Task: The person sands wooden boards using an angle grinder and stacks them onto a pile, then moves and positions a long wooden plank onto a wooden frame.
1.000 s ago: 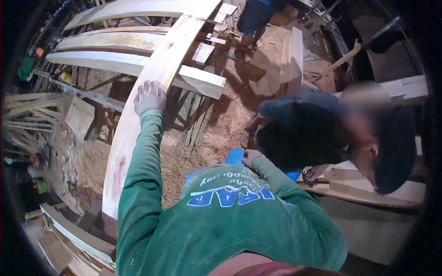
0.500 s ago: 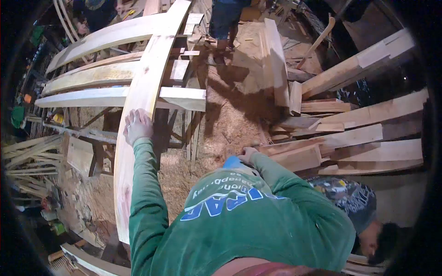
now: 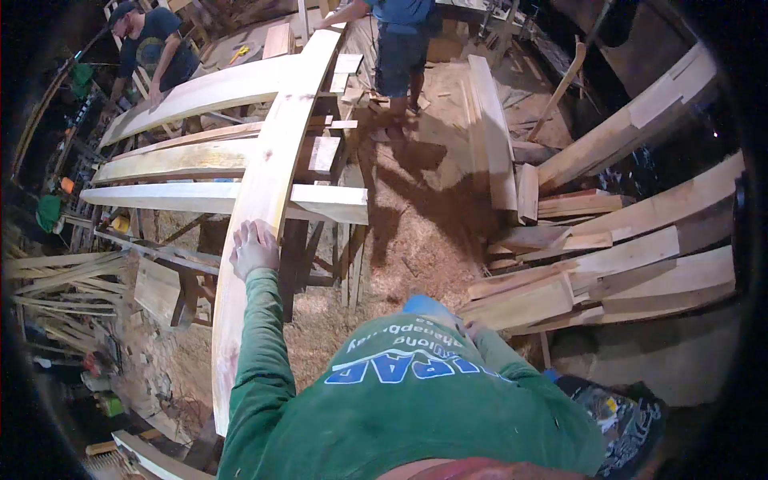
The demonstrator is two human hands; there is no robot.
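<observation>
A long, pale wooden plank (image 3: 268, 176) runs from the lower left up to the far end, lying across several other boards. My left hand (image 3: 256, 248) rests palm down on its upper face, fingers laid out over the wood. Close to my waist, my right hand (image 3: 474, 328) shows only in part beside my green shirt; its fingers are too hidden to read. Beneath the long plank lie a white squared board (image 3: 168, 196) and a curved board (image 3: 184, 164).
A person in blue (image 3: 400, 48) stands at the far end, an arm reaching to the plank. Another person (image 3: 160, 52) leans over a board at upper left. Stacked timber (image 3: 608, 264) fills the right side. Sawdust (image 3: 416, 256) covers the floor. Behind me at right is another person's patterned shirt (image 3: 620, 424).
My view has shifted, so the scene sits lower and more of the two far people shows. My left hand stays on the plank. My right hand has drawn back towards my waist.
</observation>
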